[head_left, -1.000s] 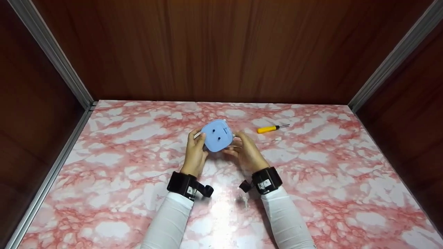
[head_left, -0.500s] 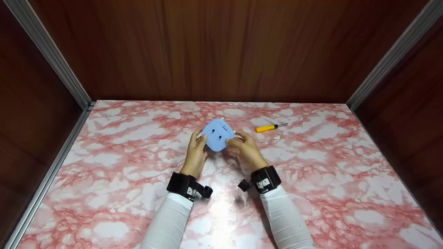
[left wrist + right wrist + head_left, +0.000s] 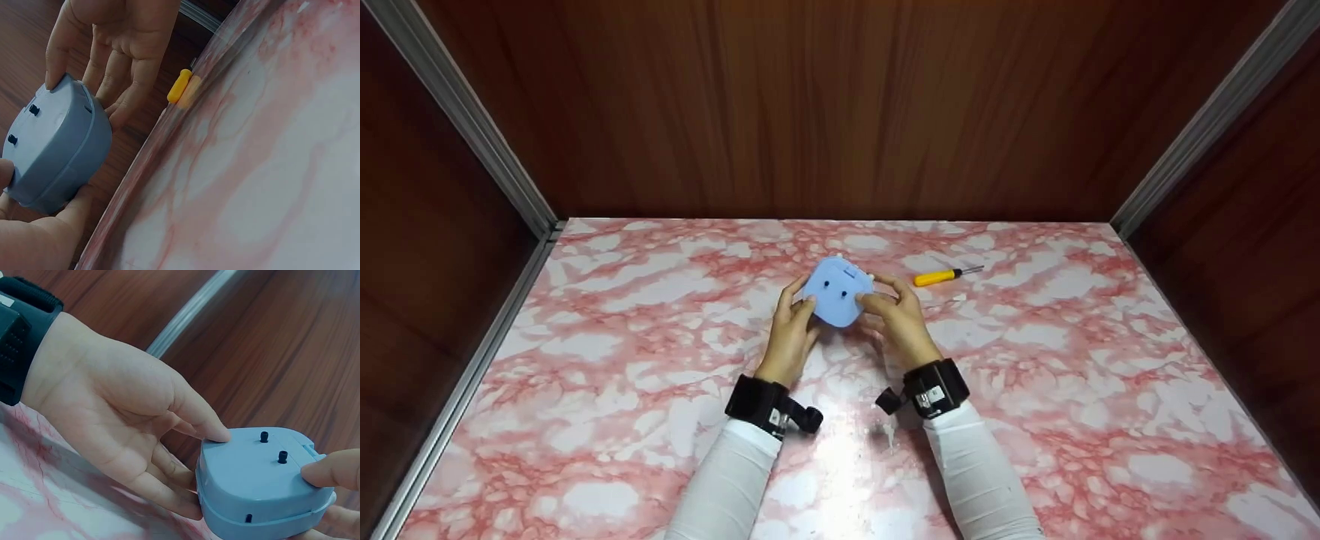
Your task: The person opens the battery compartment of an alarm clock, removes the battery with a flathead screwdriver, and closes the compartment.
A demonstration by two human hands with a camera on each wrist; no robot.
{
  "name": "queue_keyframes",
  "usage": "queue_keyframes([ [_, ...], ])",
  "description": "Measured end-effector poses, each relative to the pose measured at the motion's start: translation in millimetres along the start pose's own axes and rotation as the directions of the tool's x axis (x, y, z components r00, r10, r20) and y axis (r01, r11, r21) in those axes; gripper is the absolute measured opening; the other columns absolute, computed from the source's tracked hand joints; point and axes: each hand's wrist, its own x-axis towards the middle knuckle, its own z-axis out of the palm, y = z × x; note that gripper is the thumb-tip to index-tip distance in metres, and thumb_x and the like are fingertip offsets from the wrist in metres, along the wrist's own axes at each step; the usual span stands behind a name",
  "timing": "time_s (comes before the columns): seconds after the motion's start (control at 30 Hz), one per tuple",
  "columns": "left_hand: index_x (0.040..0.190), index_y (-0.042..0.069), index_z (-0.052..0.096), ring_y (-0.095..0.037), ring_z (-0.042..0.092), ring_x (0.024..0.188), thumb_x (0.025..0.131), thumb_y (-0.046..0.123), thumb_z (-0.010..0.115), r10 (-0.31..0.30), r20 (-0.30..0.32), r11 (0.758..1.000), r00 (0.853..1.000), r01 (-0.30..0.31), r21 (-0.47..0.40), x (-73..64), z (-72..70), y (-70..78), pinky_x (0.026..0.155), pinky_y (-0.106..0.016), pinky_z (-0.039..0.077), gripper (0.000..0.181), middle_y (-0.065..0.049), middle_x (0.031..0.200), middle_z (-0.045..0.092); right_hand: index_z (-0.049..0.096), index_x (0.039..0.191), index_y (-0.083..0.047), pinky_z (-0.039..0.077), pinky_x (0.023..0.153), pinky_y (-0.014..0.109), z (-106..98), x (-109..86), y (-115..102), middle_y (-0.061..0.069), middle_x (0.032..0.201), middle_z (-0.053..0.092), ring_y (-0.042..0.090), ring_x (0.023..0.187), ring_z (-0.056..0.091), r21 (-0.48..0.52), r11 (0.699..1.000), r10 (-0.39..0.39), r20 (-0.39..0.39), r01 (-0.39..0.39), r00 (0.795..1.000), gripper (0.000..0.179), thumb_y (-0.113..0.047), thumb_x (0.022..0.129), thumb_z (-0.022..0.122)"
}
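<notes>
A light blue rounded plastic case (image 3: 834,296) is held up over the table between both hands, its flat face with two short black pegs turned upward. My left hand (image 3: 790,330) grips its left edge, thumb on the face, the other fingers partly hidden behind. At the opposite edge my right hand (image 3: 906,322) holds the case, its thumb pressing on the face near the rim. A seam runs round the side of the case (image 3: 261,489) in the right wrist view, with a small dark slot beside it. The underside is hidden.
On the marbled red and white table (image 3: 622,390), a yellow-handled screwdriver (image 3: 936,278) lies behind and right of the hands. A small white bit (image 3: 960,298) lies near it. Dark wooden panels (image 3: 840,112) with metal corner strips enclose the back and sides.
The case has turned clockwise and shifted slightly right. My right thumb has come up onto its face. The screwdriver lies as before.
</notes>
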Motion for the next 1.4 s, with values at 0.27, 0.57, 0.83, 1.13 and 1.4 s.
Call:
queue_keyframes([
  [0.27,0.137,-0.002,0.043,-0.025,0.051,0.125,0.104,0.002,0.051,0.016,-0.073,1.0,0.997,-0.017,-0.017,0.1,0.9,-3.3,0.101,-0.037,0.046,0.034,-0.019,0.14,0.048,0.054,0.142,0.002,0.061,0.085,0.036,0.9,-0.9,-4.6,0.02,0.13,0.06,0.023,0.096,0.068,-0.074,0.997,0.014,-0.072,-0.019,0.997,0.055,-0.002,0.091,0.071],
  [0.57,0.117,-0.007,0.056,-0.016,0.06,0.105,0.098,0.0,0.059,0.037,-0.173,0.997,0.984,-0.024,0.079,2.8,2.1,-6.4,0.09,-0.025,0.051,0.021,-0.015,0.118,0.062,0.057,0.141,0.0,0.061,0.085,0.036,-1.6,-0.6,-5.8,0.019,0.133,0.062,0.025,0.102,0.067,-0.202,0.979,-0.01,-0.095,-0.009,0.995,0.049,-0.006,0.094,0.07],
  [0.83,0.11,-0.003,0.061,-0.012,0.059,0.095,0.099,0.006,0.063,0.017,-0.206,0.993,0.978,0.007,0.115,2.6,0.1,-8.5,0.082,-0.023,0.051,0.015,-0.009,0.108,0.064,0.056,0.141,0.002,0.06,0.091,0.036,-1.6,2.0,-4.3,0.019,0.136,0.06,0.025,0.106,0.066,-0.183,0.983,0.011,-0.087,-0.026,0.996,0.047,-0.004,0.095,0.067],
  [1.13,0.137,-0.005,0.056,-0.022,0.057,0.112,0.102,0.013,0.06,0.014,-0.13,0.975,0.991,0.015,0.22,3.2,-5.8,-8.8,0.095,-0.029,0.052,0.039,-0.017,0.125,0.061,0.057,0.14,0.002,0.057,0.097,0.035,-1.9,2.0,-4.0,0.019,0.135,0.06,0.028,0.118,0.061,-0.192,0.981,0.018,-0.075,-0.032,0.997,0.045,-0.004,0.096,0.065],
  [1.4,0.15,-0.003,0.045,-0.033,0.045,0.138,0.105,0.007,0.055,0.078,-0.008,0.951,0.997,-0.072,0.302,2.0,-7.4,-8.1,0.115,-0.04,0.041,0.047,-0.022,0.149,0.048,0.054,0.142,0.005,0.057,0.094,0.032,-2.0,1.5,-3.1,0.021,0.136,0.059,0.027,0.119,0.059,-0.205,0.979,0.013,-0.058,-0.025,0.998,0.046,-0.002,0.097,0.061],
])
